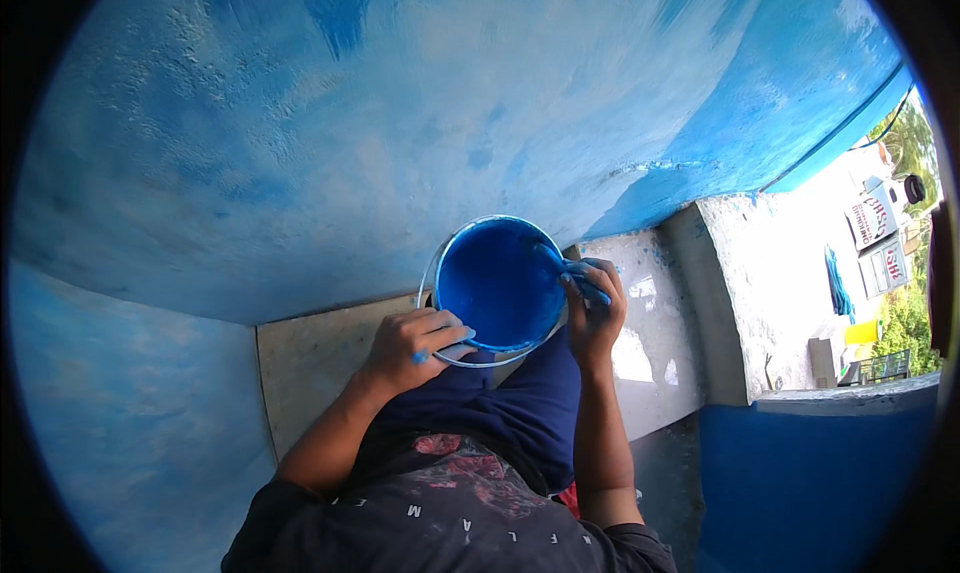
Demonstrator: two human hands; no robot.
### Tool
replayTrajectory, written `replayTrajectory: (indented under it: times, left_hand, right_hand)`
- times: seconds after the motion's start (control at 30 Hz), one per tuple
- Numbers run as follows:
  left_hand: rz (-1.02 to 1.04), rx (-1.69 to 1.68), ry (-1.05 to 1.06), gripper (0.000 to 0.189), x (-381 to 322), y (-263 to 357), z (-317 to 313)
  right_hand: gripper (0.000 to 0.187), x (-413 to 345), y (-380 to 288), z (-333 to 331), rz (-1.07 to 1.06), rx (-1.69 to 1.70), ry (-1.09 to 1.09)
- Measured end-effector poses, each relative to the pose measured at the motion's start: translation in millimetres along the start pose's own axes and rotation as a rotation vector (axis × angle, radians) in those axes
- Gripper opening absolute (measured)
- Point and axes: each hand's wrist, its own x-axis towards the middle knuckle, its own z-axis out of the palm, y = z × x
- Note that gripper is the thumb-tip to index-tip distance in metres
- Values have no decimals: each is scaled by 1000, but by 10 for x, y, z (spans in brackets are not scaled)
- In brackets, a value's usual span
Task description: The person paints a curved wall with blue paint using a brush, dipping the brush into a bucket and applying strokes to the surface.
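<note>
A round bucket of blue paint (491, 288) is held up before my waist, its mouth facing me and its thin wire handle hanging around the near side. My left hand (420, 344) grips the bucket's rim at the lower left, and blue paint marks its fingers. At the right rim, my right hand (598, 303) holds a paintbrush (585, 282) whose handle is coated in blue. The bristle end reaches inside the bucket and blends with the dark blue there. Just beyond the bucket rises a wall (450, 123) with patchy blue paint.
A pale ledge (322, 355) runs below the wall. On the right is a concrete step (720, 303) with a bright surface behind it. Cartons bearing writing (874, 228), a blue cord bundle (838, 284) and a yellow container (862, 333) stand there. A dark blue low wall (795, 475) is nearer.
</note>
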Motion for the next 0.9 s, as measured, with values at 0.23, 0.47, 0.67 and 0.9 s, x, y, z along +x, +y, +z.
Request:
replayTrajectory:
  times: [0.23,0.47,0.67,0.9]
  left_hand:
    - [-90,-15,-52,22,307,132,149]
    - [-94,-16,-122,22,673,209,81]
    - [-57,-74,-108,24,631,130,174]
    - [13,-88,-1,25,355,-32,283]
  right_hand:
    - [36,97,149,35,-111,4,-40]
    - [46,190,274,-40,-28,-82,-70]
    - [48,116,240,15,49,-116,29]
    - [44,-95,197,166,10,-197,67]
